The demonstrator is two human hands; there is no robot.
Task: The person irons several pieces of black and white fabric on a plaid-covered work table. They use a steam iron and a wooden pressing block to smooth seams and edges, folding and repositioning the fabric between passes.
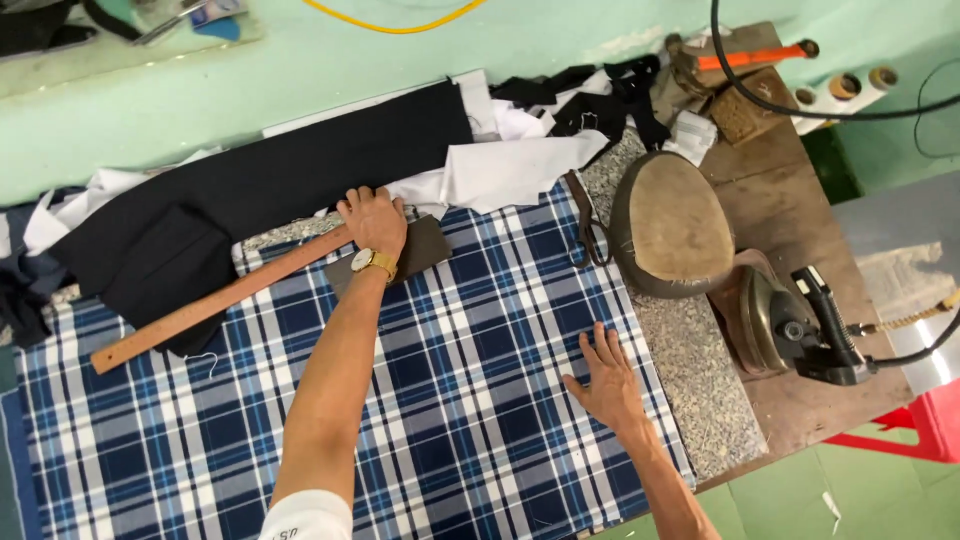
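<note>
Plaid-covered table (480, 420) – mint-green wall (300, 60), iron (790, 325) at edge.

A wooden table (790, 190) carried a speckled stone slab (700, 390). A blue and white checked cloth (450, 400) lay flat over the slab. On it sat a long wooden ruler (200, 312), dark cloth (260, 180) and white cloth (510, 165). A round padded block (672, 220) and an iron (790, 325) rested beside it, scissors (588, 230) too.
</note>
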